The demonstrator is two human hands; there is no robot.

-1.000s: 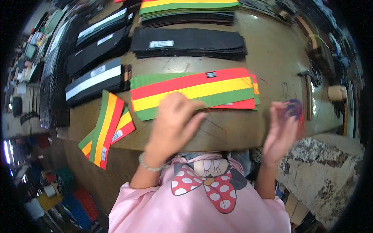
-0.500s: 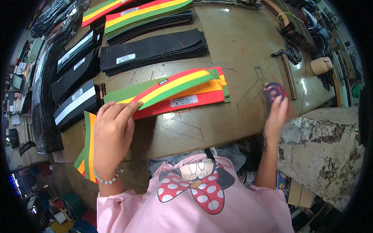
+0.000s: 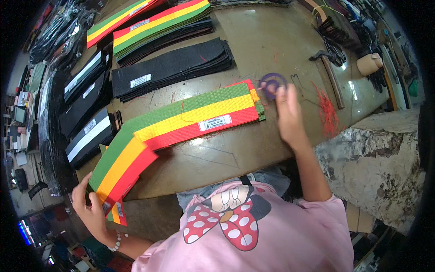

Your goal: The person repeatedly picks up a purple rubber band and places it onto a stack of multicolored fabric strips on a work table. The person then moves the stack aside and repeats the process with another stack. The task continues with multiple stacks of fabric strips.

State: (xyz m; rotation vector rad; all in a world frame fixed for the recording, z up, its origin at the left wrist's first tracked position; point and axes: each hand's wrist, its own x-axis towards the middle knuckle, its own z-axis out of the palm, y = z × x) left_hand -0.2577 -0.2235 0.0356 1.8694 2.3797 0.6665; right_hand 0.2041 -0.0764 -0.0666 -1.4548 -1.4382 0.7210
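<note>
My left hand (image 3: pixel 90 211) grips the near end of a green, yellow and red striped strip (image 3: pixel 118 174) at the lower left, angled across the table edge. Beneath its far end lies a stack of similar striped strips (image 3: pixel 190 113) with a white label facing up. My right hand (image 3: pixel 290 111) is closed on a small purple tool with a rounded handle (image 3: pixel 272 79), beside the right end of that stack. Its working part is too small to make out. Loose red threads (image 3: pixel 328 113) lie to the right of this hand.
Stacks of black strips (image 3: pixel 172 65), black-and-white strips (image 3: pixel 88 138) and more striped strips (image 3: pixel 161 20) fill the back and left of the tabletop (image 3: pixel 249 36). A hammer (image 3: pixel 333 81), a beige spool (image 3: pixel 369 63) and dark bundles are at the right, above a rough stained block (image 3: pixel 364 167).
My left hand has moved down and left with a striped strip lifted from the middle stack. My right hand, with the purple tool, has moved leftward toward the stack's right end.
</note>
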